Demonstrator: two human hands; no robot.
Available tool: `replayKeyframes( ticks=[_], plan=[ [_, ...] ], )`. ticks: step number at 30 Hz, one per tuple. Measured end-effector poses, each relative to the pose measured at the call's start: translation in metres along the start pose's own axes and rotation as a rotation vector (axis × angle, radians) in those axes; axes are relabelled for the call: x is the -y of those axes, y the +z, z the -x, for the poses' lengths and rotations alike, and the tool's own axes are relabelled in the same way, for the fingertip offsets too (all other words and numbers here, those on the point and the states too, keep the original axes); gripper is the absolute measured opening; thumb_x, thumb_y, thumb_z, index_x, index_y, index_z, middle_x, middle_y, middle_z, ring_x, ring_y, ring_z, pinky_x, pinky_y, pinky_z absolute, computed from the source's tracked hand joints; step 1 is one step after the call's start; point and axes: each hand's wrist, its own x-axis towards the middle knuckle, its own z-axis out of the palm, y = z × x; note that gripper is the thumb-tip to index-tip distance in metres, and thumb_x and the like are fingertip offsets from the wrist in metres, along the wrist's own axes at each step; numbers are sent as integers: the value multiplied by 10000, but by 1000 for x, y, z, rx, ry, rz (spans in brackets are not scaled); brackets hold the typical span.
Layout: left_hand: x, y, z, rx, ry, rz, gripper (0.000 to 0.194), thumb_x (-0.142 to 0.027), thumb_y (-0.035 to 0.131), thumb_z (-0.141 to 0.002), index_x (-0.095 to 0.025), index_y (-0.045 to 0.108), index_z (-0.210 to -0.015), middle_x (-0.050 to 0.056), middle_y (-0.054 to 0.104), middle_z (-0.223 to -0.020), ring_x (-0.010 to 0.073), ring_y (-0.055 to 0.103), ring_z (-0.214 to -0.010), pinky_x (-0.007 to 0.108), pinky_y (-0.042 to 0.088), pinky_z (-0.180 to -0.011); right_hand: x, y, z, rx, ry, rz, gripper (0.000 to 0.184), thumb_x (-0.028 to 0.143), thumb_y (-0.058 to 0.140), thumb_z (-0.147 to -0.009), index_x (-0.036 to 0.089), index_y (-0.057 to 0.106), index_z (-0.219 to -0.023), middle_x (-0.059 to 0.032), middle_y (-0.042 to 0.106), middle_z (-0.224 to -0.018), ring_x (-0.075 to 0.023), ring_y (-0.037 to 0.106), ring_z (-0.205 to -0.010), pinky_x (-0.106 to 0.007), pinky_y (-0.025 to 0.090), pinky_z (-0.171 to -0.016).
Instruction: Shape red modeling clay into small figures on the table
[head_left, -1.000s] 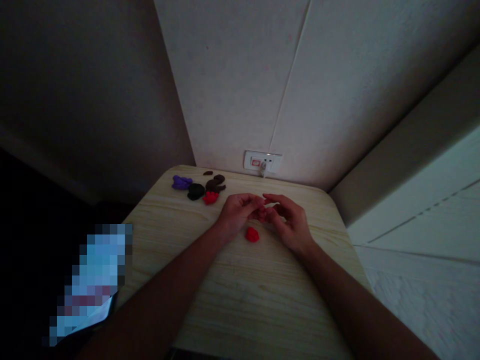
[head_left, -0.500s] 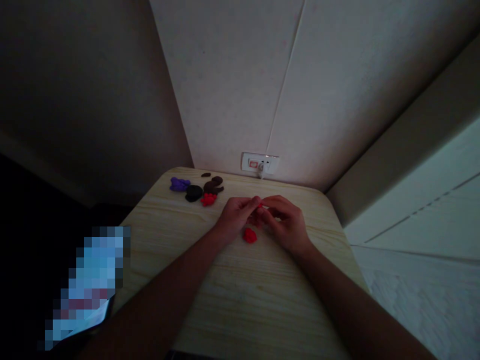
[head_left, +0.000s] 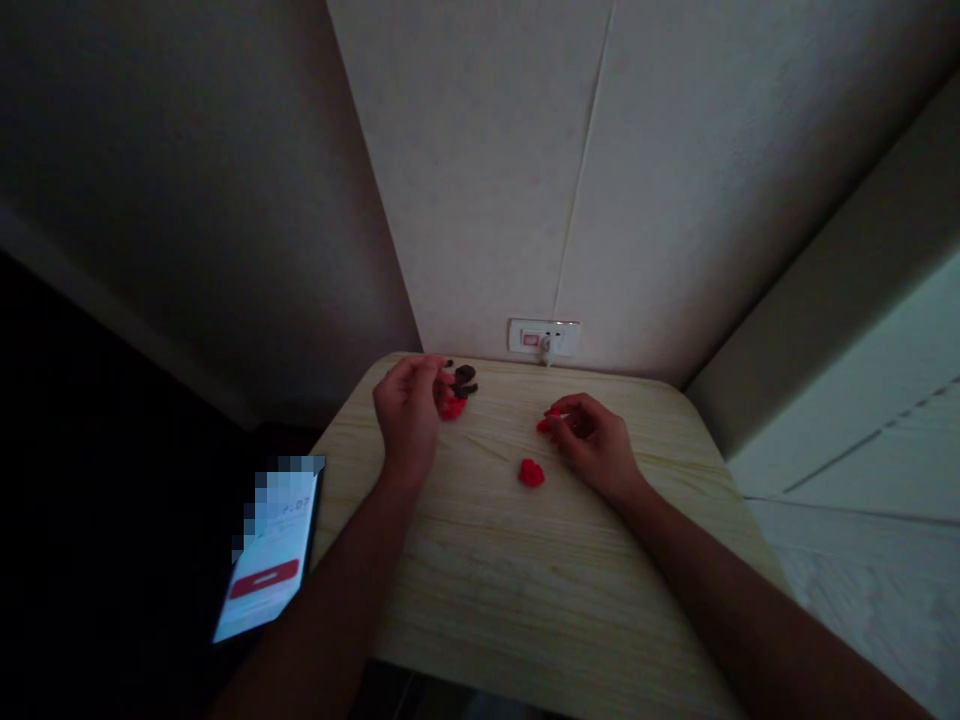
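Observation:
My left hand (head_left: pixel 407 405) hovers over the far left part of the pale wooden table (head_left: pixel 525 570), its fingers curled above a red clay lump (head_left: pixel 452 407) and dark brown clay pieces (head_left: pixel 464 379); whether it grips anything is unclear. My right hand (head_left: pixel 589 437) rests on the table, fingers pinched on a small red clay piece (head_left: pixel 546 423). Another red clay lump (head_left: pixel 531 472) lies loose on the table between my hands.
A wall socket (head_left: pixel 544 337) with a plugged cable sits just behind the table's far edge. A lit phone (head_left: pixel 268 560) lies left of the table. Walls close in behind; a pale surface (head_left: pixel 862 450) lies at the right.
My hands were together working a red piece; now the left hand has moved left to the clay pile and covers part of it, while the right keeps the red piece. The camera shifted left.

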Motion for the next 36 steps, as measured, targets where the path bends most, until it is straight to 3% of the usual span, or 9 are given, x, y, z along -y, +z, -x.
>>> replayKeyframes(
  ticks=[3,7,11,16,26,32,36],
  plan=[
    [1,-30,2,-68,59,-264,155,-278,650,-768,-162,674,-869,7,673,-710,126,611,-607,220,459,-553,2,0,0,-8,-8,20,295,468,656,-907,186,616,-981,-81,760,-786,-166,650,-579,-261,490,-518],
    [19,-56,9,-26,7,-587,211,-285,702,-733,-168,656,-902,24,686,-779,162,639,-681,275,489,-668,4,0,0,-7,-34,56,283,461,636,-913,183,619,-966,-73,754,-767,-162,644,-542,-256,465,-491],
    [33,-59,6,59,-34,-718,275,-384,747,-721,-180,650,-878,46,717,-825,196,665,-741,302,488,-714,2,-1,-1,-15,-47,78,272,458,618,-919,190,624,-962,-65,751,-761,-170,663,-561,-259,478,-503],
    [37,-51,-3,83,-32,-883,327,-482,754,-719,-200,642,-840,51,729,-805,225,674,-765,327,472,-750,2,-1,-1,10,-50,73,252,444,600,-926,194,620,-950,-63,748,-773,-168,666,-560,-263,491,-510],
    [41,-40,-1,49,-34,-878,357,-491,794,-680,-206,646,-835,66,751,-837,241,688,-803,338,473,-768,4,0,-1,18,-49,111,211,405,591,-923,198,630,-931,-46,726,-732,-163,647,-536,-268,485,-500],
    [44,-36,2,85,-64,-710,484,-499,849,-616,-192,639,-926,82,760,-881,226,703,-836,315,494,-752,4,0,1,22,-58,103,207,413,594,-919,209,628,-925,-35,708,-691,-168,624,-515,-280,473,-489],
    [51,-36,3,145,-78,-607,546,-476,869,-605,-185,646,-1009,92,760,-925,192,696,-751,291,494,-685,3,-1,2,22,-48,126,182,389,601,-905,212,635,-932,-18,673,-632,-170,597,-504,-283,455,-483]
  ],
)
